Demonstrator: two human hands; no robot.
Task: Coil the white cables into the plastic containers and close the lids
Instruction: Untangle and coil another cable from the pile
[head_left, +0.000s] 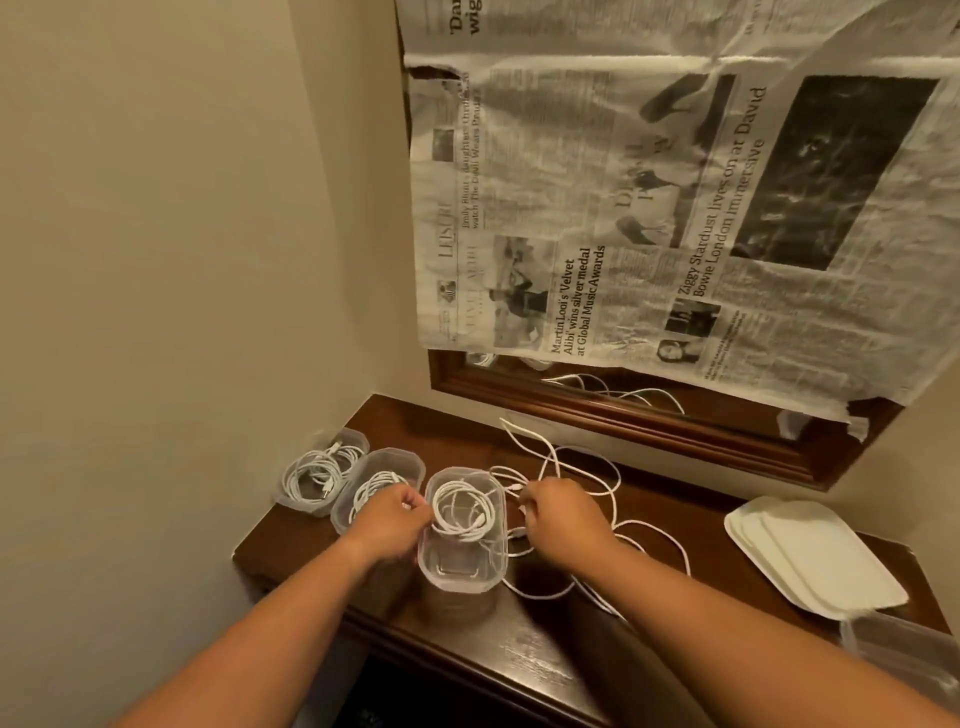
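Three clear plastic containers stand in a row on the dark wooden table. The far-left container (291, 493) and the middle container (400, 462) each hold a coiled white cable. The nearest container (467, 571) has a coiled white cable (462, 512) lying over its far end. My left hand (392, 519) pinches that coil at its left side. My right hand (563, 514) grips a loose white cable (571, 457) that sprawls over the table behind and to the right. No lids are on the containers.
A stack of white lids (810, 556) lies at the right of the table (467, 654), with another clear container (904, 654) at the right edge. A wood-framed mirror (623, 410) covered by newspaper (649, 208) hangs behind. A wall closes the left side.
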